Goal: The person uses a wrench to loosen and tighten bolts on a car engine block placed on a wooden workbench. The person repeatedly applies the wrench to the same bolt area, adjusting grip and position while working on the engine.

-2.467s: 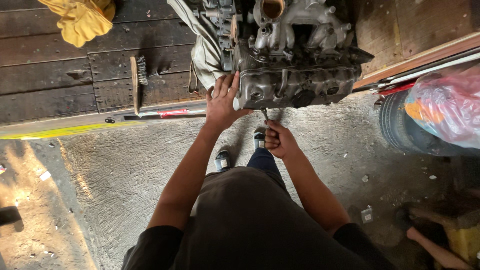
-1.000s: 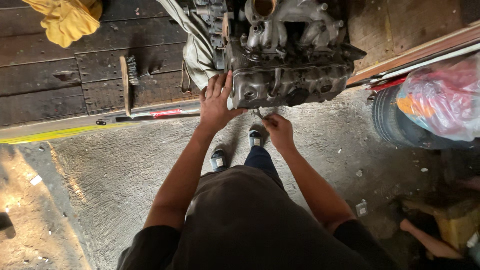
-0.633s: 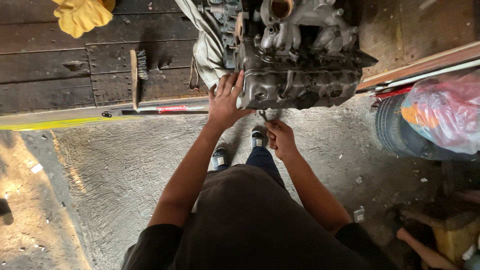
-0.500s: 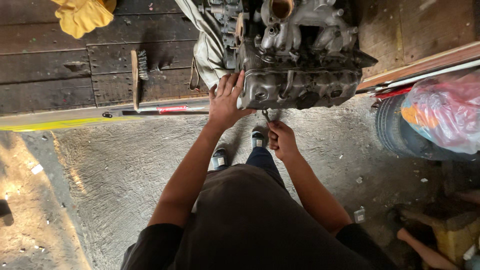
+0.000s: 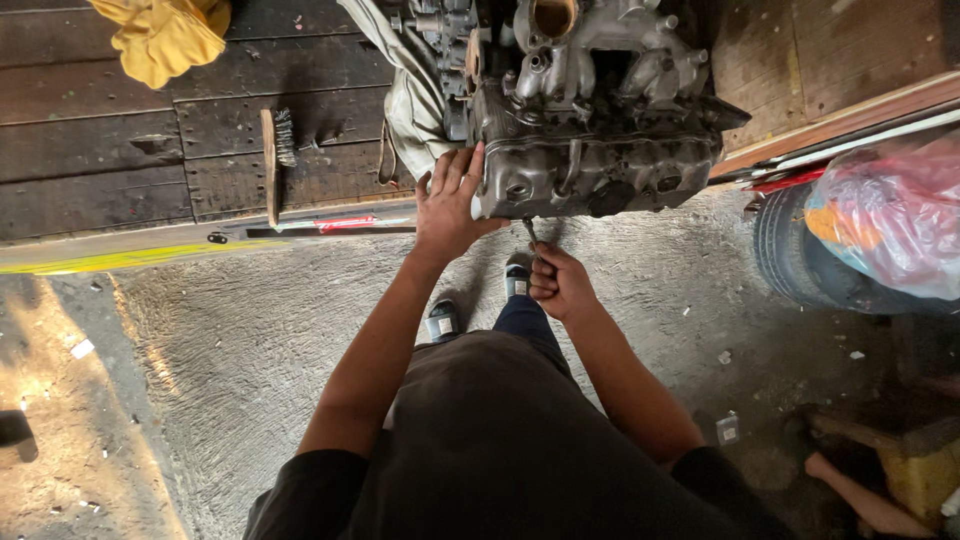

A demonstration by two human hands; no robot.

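Yellow cloth [image 5: 165, 38] far left of engine [image 5: 590, 110], on dark plank floor [image 5: 90, 150]. Wire brush [image 5: 272, 160] left of engine, on same planks. Left hand [image 5: 448, 205] spread flat, fingers open, pressing engine's left lower corner. Engine sits at plank edge, above concrete. Right hand [image 5: 558, 283] just below engine, fist closed round thin metal tool [image 5: 529, 231] reaching up to engine underside. Tyre [image 5: 800, 255] with pink plastic bag [image 5: 885, 215] right of engine.
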